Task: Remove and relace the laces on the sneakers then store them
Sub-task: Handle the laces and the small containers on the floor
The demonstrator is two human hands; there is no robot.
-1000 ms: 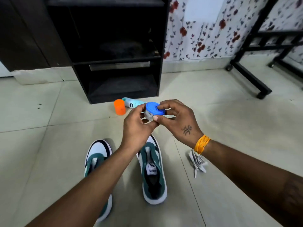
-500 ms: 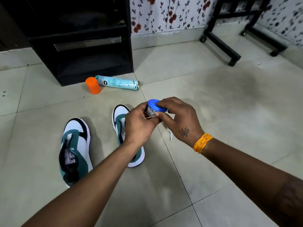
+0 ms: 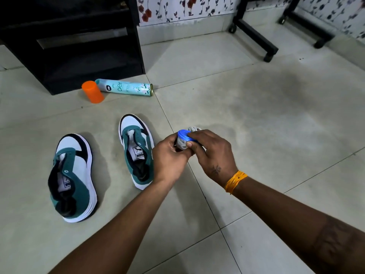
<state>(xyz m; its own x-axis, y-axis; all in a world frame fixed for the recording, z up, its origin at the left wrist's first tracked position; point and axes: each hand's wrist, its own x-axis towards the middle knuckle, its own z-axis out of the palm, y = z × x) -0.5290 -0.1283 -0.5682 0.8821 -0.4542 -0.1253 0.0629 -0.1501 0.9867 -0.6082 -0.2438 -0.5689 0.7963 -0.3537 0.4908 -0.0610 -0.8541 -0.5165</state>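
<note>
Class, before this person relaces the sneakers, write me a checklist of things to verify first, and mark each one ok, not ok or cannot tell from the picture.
1. Both sneakers unlaced: left sneaker and right sneaker show no laces: ok.
2. Hands free: left hand and right hand both grip the small blue-lidded jar: not ok.
3. Laces within reach: pale laces show just behind the jar: ok.
4. Jar lid closed: cannot tell.
5. Floor clutter away from the sneakers: spray can and orange cap lie by the cabinet: ok.

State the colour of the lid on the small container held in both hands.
Blue lid, clearest in the head view.
</note>
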